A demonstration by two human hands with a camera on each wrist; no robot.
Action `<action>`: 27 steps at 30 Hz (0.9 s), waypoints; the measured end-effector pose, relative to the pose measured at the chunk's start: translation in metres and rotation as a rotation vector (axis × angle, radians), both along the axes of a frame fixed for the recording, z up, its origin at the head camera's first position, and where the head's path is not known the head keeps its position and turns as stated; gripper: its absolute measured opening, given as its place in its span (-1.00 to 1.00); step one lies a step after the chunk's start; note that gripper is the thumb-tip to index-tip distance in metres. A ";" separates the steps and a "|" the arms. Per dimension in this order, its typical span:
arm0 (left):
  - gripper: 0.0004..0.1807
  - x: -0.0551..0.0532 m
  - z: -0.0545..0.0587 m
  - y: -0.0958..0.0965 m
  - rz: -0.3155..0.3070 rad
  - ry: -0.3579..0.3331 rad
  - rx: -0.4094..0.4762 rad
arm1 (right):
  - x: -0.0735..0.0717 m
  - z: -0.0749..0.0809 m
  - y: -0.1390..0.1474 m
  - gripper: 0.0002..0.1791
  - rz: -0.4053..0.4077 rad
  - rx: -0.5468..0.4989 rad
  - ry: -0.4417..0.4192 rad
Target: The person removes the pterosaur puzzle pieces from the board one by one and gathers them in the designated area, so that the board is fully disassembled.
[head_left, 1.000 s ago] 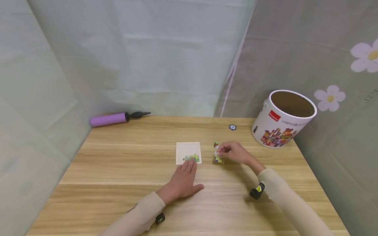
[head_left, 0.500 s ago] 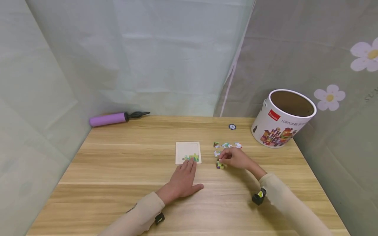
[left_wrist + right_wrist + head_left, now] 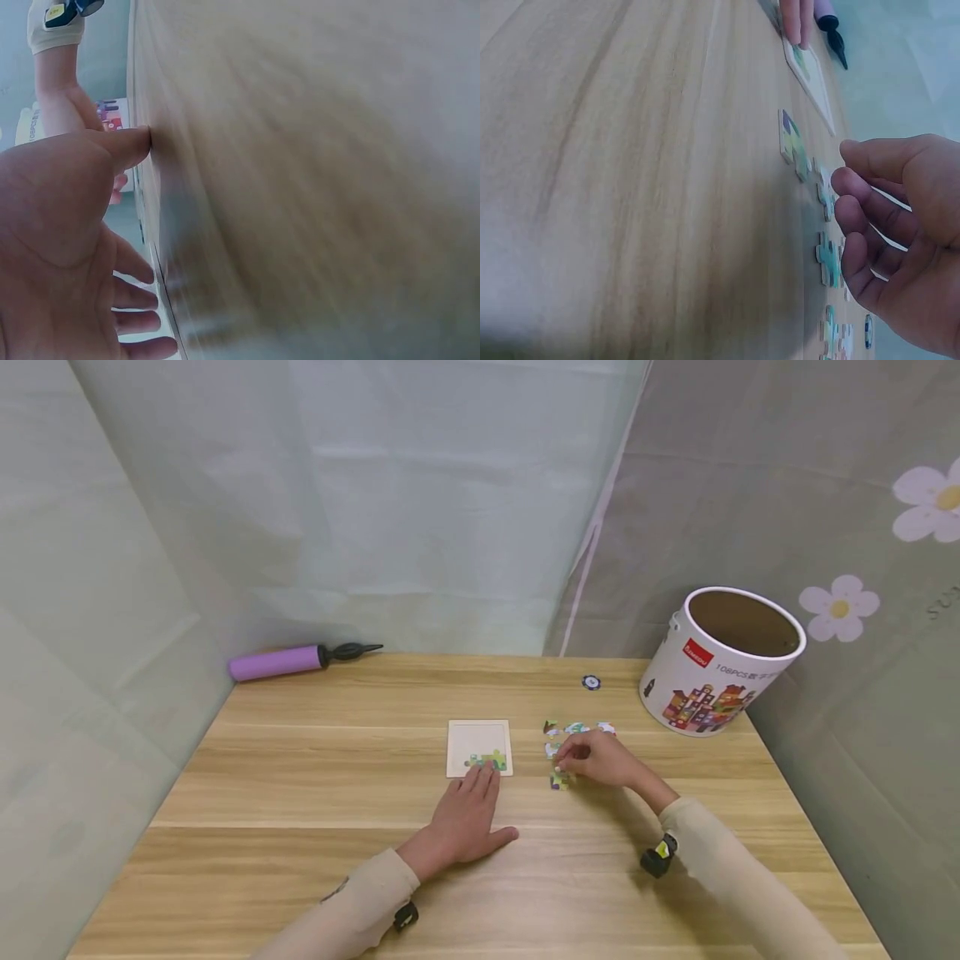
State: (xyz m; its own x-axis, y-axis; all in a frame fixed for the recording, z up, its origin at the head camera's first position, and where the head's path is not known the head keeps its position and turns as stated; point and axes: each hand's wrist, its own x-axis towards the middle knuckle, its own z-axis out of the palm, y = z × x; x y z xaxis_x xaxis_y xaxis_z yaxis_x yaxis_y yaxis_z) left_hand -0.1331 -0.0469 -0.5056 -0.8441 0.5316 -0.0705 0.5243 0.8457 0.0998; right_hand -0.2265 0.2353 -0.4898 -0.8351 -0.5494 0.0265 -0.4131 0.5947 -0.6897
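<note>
My left hand lies with fingers extended, its fingertips at the near edge of a small square puzzle board. Joined green jigsaw pieces fill the board's lower right part, partly hidden by those fingers. In the left wrist view the thumb is spread from the fingers. My right hand hovers over loose jigsaw pieces right of the board, fingers loosely bent. A green and purple jigsaw piece lies just beyond its fingertips. In the right wrist view, a gap shows between thumb and index finger, with nothing held.
Several more loose jigsaw pieces lie behind and under the right hand. A poker chip is farther back. A white bucket stands at the back right, and a purple hand pump lies at the back left.
The green and purple jigsaw piece has shifted slightly toward the person, then stayed put. My right hand has moved a little right, uncovering other pieces. The left hand has stayed still.
</note>
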 end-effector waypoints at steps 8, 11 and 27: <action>-0.05 0.002 0.002 0.005 -0.061 -0.026 0.078 | -0.006 0.005 -0.011 -0.94 0.023 0.027 0.035; -0.06 0.004 0.000 0.008 -0.067 -0.073 0.102 | -0.009 0.008 -0.020 -0.92 0.022 0.046 0.030; -0.07 0.008 -0.001 0.009 -0.077 -0.030 0.075 | -0.042 0.008 -0.090 -0.85 0.161 0.030 0.041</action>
